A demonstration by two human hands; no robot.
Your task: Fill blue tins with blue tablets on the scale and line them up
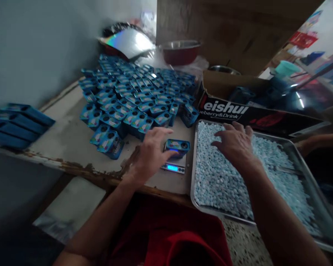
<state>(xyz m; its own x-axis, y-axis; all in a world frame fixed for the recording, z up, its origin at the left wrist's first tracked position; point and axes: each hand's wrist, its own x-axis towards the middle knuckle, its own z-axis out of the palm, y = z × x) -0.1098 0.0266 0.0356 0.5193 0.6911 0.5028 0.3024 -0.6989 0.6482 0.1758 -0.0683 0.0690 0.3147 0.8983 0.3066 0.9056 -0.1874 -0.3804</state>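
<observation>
A small blue printed box [181, 145] with a dark round hole in its top stands on a small digital scale [180, 169] with a lit blue display. My left hand [152, 151] is just left of the box, fingers apart, its thumb overlapping the box's near side; whether it touches I cannot tell. Over a metal tray [193, 184] of pale blue and white pellets [219, 184], my right hand [235, 144] hovers with fingers spread and nothing visible in them. A metal utensil [287, 170] lies partly in the pellets.
Many similar blue boxes [133, 96] crowd the worn table [69, 140], and several more [19, 125] sit at its left edge. An open black carton [255, 114] stands behind the tray. A red bowl [180, 55] is farther back. Another person's arm [322, 142] shows at right.
</observation>
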